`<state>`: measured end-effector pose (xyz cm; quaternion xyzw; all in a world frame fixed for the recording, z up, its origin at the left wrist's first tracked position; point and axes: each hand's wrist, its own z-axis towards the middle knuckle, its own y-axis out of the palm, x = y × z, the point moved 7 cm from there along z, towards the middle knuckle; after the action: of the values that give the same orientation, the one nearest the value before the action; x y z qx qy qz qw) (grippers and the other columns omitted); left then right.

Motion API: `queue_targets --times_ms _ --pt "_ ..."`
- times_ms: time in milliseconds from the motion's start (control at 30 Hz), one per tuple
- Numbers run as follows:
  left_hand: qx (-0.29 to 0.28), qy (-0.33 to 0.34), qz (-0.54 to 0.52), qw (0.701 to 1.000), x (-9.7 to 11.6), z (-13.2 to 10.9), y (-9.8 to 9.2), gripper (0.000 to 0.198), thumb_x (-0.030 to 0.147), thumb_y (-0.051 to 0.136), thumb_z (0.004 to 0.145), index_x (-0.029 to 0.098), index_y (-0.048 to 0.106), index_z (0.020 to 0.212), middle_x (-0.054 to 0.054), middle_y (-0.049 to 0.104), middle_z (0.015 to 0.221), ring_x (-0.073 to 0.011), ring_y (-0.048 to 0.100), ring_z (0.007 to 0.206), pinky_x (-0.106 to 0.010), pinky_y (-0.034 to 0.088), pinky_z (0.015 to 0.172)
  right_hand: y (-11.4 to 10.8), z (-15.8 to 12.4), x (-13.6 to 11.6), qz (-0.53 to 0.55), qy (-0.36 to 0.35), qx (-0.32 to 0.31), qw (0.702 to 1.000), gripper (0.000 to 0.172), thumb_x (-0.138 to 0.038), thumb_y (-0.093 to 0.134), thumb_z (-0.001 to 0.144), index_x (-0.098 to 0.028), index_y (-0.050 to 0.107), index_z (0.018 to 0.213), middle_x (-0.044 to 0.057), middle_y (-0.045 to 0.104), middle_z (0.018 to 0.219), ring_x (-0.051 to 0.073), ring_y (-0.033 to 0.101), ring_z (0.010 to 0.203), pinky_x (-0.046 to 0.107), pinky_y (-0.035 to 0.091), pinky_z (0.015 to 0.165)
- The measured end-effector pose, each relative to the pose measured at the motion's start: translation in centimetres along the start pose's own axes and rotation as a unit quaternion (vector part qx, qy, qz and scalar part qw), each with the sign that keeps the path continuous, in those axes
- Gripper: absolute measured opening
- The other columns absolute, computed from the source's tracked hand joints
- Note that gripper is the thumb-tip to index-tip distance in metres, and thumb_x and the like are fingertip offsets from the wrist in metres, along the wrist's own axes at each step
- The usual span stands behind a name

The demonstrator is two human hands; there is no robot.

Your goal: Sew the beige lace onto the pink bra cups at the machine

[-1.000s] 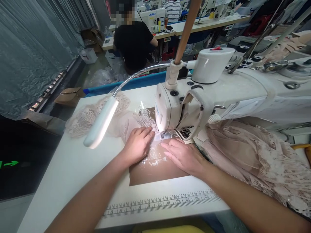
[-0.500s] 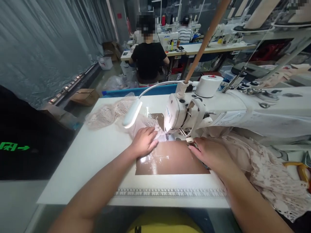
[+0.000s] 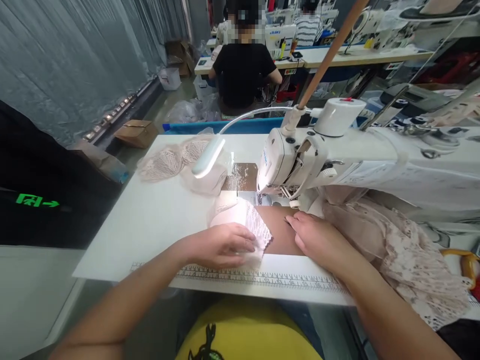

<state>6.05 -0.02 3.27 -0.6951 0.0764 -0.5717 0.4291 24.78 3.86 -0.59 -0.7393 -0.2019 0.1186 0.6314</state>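
Observation:
My left hand [image 3: 228, 245] rests at the table's front with bent fingers on a pale pink lace piece [image 3: 258, 225], gripping its near part. The piece lies flat, in front of the needle area of a white sewing machine [image 3: 277, 155] and partly over a brown plate [image 3: 281, 240]. My right hand [image 3: 315, 235] is closed at the plate's right side, below the presser foot. A small dark tip, seemingly of thread snips [image 3: 287, 220], pokes out from its fingers; the palm hides the rest.
A lamp [image 3: 208, 156] on a bendable neck hangs left of the machine head. Lace cups [image 3: 165, 162] lie at the table's back left, and a heap of lace fabric [image 3: 401, 250] at the right. A printed ruler [image 3: 285, 281] runs along the front edge. A co-worker [image 3: 245, 75] sits ahead.
My left hand has drawn the lace piece from beside the needle toward me, to the table's front. My right hand stays near the presser foot. The view has shifted slightly.

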Motion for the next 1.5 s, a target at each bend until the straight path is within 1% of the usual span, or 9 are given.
queue_targets --times_ms 200,333,467,567,700,900,1100,1300,1500 --pt "0.197 -0.116 -0.006 0.974 -4.6 0.3 -4.8 0.049 0.033 0.065 0.08 0.02 0.057 0.126 -0.011 0.049 0.138 -0.0263 0.045 0.128 -0.042 0.039 0.106 -0.4 0.3 0.5 0.066 -0.004 0.053 0.996 0.03 -0.02 0.035 0.093 -0.015 0.064 0.088 0.011 0.067 0.085 0.02 0.063 0.071 0.029 0.04 0.058" --pt "0.178 -0.181 -0.046 0.966 -8.3 1.9 -5.1 0.068 0.035 0.07 0.073 0.018 0.048 0.135 -0.014 0.05 0.137 -0.0306 0.051 0.121 -0.045 0.044 0.098 -1.3 0.2 0.6 0.09 0.012 0.074 0.993 0.03 -0.027 0.034 0.094 -0.018 0.059 0.079 0.007 0.065 0.07 0.019 0.06 0.061 0.027 0.034 0.05" --pt "0.161 -0.205 -0.164 0.951 -10.0 2.4 -4.0 0.057 0.033 0.069 0.074 0.016 0.055 0.127 -0.013 0.062 0.12 -0.0263 0.061 0.104 -0.038 0.049 0.086 -2.2 -0.3 -0.1 0.214 -0.014 0.092 0.972 0.031 -0.037 0.03 0.095 -0.021 0.057 0.093 0.002 0.063 0.064 0.015 0.056 0.052 0.025 0.036 0.049" --pt "0.143 -0.188 -0.267 0.934 -10.0 2.3 -3.0 0.039 0.032 0.072 0.072 0.014 0.065 0.105 -0.009 0.067 0.1 -0.0191 0.063 0.085 -0.028 0.048 0.072 -2.7 -0.2 -1.1 0.312 -0.047 0.073 0.946 0.03 -0.039 0.032 0.096 -0.023 0.057 0.096 0.001 0.065 0.07 0.015 0.059 0.058 0.026 0.043 0.056" --pt "0.135 -0.173 -0.356 0.908 -9.7 2.4 -2.2 0.031 0.035 0.077 0.068 0.011 0.066 0.085 -0.005 0.064 0.081 -0.0132 0.059 0.071 -0.023 0.044 0.062 -3.6 0.9 -2.7 0.388 -0.082 0.074 0.915 0.031 -0.034 0.037 0.095 -0.022 0.06 0.112 0.007 0.067 0.111 0.021 0.062 0.101 0.033 0.048 0.084" --pt "0.137 -0.184 -0.402 0.886 -8.9 2.5 -1.6 0.03 0.035 0.08 0.065 0.012 0.071 0.082 -0.004 0.068 0.075 -0.0137 0.06 0.071 -0.027 0.048 0.069 -3.1 2.6 -3.5 0.439 -0.068 0.066 0.893 0.042 -0.04 0.031 0.097 -0.018 0.059 0.119 0.005 0.071 0.091 0.021 0.066 0.087 0.036 0.051 0.08" --pt "0.119 -0.169 -0.413 0.887 -8.0 2.6 -1.4 0.032 0.035 0.078 0.068 0.014 0.075 0.091 -0.009 0.073 0.092 -0.0189 0.065 0.084 -0.031 0.05 0.081 -2.7 2.9 -3.5 0.497 -0.097 0.08 0.859 0.036 -0.038 0.048 0.091 -0.022 0.063 0.119 0.007 0.064 0.122 0.023 0.057 0.115 0.042 0.041 0.101" --pt "0.096 -0.147 -0.391 0.903 -7.8 3.0 -0.8 0.032 0.036 0.072 0.074 0.013 0.074 0.096 -0.008 0.072 0.086 -0.0169 0.063 0.077 -0.028 0.048 0.072 -1.8 3.3 -3.9 0.554 -0.078 0.049 0.828 0.028 -0.035 0.057 0.085 -0.018 0.064 0.107 0.007 0.068 0.1 0.02 0.064 0.09 0.035 0.051 0.081" --pt "0.096 -0.159 -0.368 0.911 -8.0 3.3 -0.5 0.032 0.04 0.076 0.069 0.009 0.073 0.076 -0.003 0.062 0.066 -0.0121 0.052 0.06 -0.024 0.04 0.055 -1.7 3.4 -4.4 0.547 -0.072 0.04 0.833 0.018 -0.034 0.055 0.085 -0.019 0.06 0.093 0.003 0.065 0.088 0.016 0.061 0.08 0.03 0.049 0.071"
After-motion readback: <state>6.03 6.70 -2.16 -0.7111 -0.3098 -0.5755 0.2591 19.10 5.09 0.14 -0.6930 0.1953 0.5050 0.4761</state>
